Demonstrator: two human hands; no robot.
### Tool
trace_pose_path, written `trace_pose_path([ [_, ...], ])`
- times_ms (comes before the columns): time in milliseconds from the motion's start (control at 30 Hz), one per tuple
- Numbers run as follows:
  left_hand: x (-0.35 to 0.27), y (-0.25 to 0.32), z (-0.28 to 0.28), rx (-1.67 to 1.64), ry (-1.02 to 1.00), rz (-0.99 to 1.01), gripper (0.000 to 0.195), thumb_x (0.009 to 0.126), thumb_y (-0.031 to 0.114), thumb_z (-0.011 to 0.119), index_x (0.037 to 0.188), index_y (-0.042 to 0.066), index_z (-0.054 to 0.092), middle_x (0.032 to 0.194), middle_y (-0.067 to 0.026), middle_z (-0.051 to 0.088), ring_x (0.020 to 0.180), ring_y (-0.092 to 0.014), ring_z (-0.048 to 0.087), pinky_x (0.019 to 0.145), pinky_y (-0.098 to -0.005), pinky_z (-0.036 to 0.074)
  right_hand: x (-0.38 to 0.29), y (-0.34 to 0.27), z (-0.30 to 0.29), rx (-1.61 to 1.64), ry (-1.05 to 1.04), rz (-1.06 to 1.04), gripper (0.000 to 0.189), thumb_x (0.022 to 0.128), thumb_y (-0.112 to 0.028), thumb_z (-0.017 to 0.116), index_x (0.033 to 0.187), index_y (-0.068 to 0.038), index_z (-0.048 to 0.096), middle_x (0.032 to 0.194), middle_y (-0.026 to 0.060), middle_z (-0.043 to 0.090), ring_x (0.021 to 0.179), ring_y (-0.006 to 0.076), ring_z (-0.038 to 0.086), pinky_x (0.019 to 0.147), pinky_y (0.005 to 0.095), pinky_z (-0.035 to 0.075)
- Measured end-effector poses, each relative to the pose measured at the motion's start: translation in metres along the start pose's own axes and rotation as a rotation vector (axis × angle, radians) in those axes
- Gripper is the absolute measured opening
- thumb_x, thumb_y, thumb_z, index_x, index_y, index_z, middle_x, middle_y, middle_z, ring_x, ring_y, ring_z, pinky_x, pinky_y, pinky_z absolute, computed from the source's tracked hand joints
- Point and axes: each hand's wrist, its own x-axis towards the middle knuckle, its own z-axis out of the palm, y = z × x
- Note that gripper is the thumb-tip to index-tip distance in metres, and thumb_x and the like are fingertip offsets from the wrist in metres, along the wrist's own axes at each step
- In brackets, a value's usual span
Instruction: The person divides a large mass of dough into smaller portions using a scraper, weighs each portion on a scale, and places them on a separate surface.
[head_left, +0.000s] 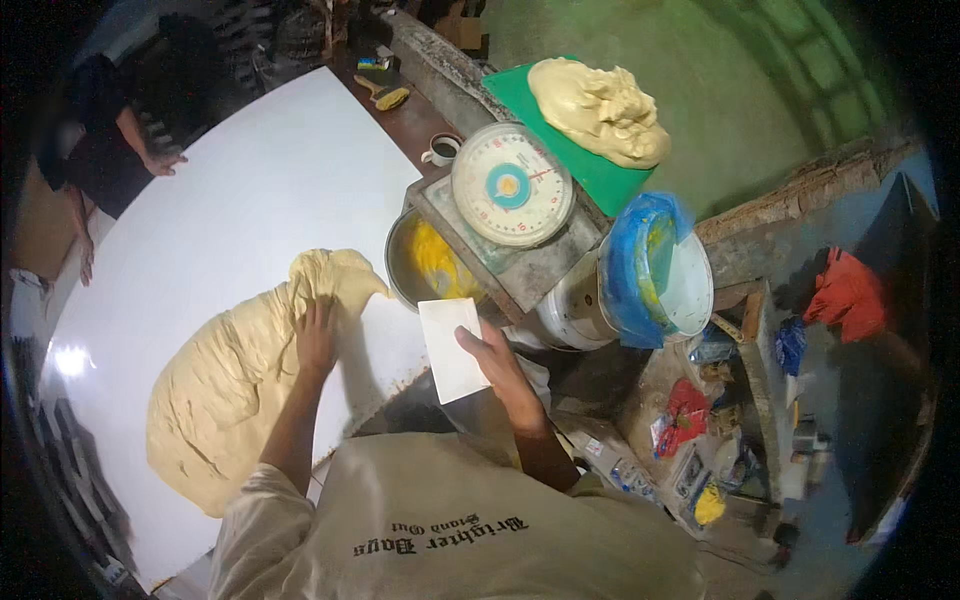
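Observation:
A large mass of pale yellow dough (217, 382) lies across the left side of a white tabletop (277, 172). My left hand (316, 339) rests on it with the fingers spread, just below a narrower lobe that stretches right towards a metal bowl. My right hand (501, 364) grips a flat white rectangular scraper (444, 352), thumb on its face, at the near edge of the table. Yellow residue coats the inside of the metal bowl (397, 259), which the scale partly hides. A dial scale (513, 184) with a round face stands beyond the scraper.
More dough (592, 112) sits on a green board (611, 191) behind the scale. A blue-lined bucket (694, 277) stands right of it. A cup of dark liquid (442, 150) and a brush (382, 94) are at the far edge. Another person's hand (165, 163) touches the table's far left.

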Motion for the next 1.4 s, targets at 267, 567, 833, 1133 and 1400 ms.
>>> trace_pose_path([
  [267,0.023,-0.004,-0.018,-0.241,0.006,-0.18,0.016,0.08,0.004,0.062,0.094,0.003,0.07,0.107,-0.0151,0.065,0.103,-0.035,0.064,0.084,-0.0437,0.053,0.044,0.011,0.065,-0.068,-0.166,0.03,0.04,0.102,-0.025,0.061,0.132,0.002,0.058,0.113,0.0039,0.067,0.102,0.0122,0.061,0.09,0.0319,0.05],
  [567,-0.003,-0.027,-0.092,-0.715,0.041,-0.279,0.016,0.073,-0.003,0.063,0.087,-0.002,0.07,0.09,-0.0206,0.065,0.089,-0.041,0.066,0.078,-0.0477,0.053,0.167,0.08,0.164,-0.429,0.135,-0.173,0.052,0.098,-0.034,0.062,0.136,0.001,0.054,0.127,0.0259,0.065,0.119,0.0414,0.061,0.102,0.0459,0.046],
  [833,-0.002,-0.037,-0.151,-0.727,0.107,-0.184,0.028,0.07,-0.012,0.058,0.093,-0.003,0.072,0.087,-0.0191,0.069,0.079,-0.038,0.067,0.072,-0.0437,0.053,0.14,0.069,0.184,-0.418,-0.426,0.024,0.06,0.095,-0.041,0.065,0.137,0.001,0.054,0.128,0.0256,0.063,0.122,0.0369,0.059,0.104,0.0462,0.045],
  [1133,0.152,0.077,-0.348,-0.972,0.485,0.115,0.053,0.084,-0.008,0.064,0.136,-0.002,0.057,0.133,-0.0162,0.056,0.131,-0.029,0.054,0.112,-0.0387,0.044,0.099,0.015,0.136,-0.338,-0.508,0.023,0.066,0.096,-0.051,0.062,0.136,0.001,0.056,0.124,0.0222,0.066,0.112,0.029,0.064,0.096,0.0407,0.049],
  [1400,0.32,0.279,-0.371,-0.215,0.596,0.634,0.087,0.075,0.042,0.08,0.143,0.0,0.044,0.144,-0.0209,0.045,0.135,-0.035,0.047,0.107,-0.057,0.041,0.066,0.0,0.063,-0.17,-0.042,-0.277,0.052,0.097,-0.03,0.066,0.136,0.001,0.053,0.115,0.012,0.067,0.105,0.0208,0.061,0.093,0.0377,0.048],
])
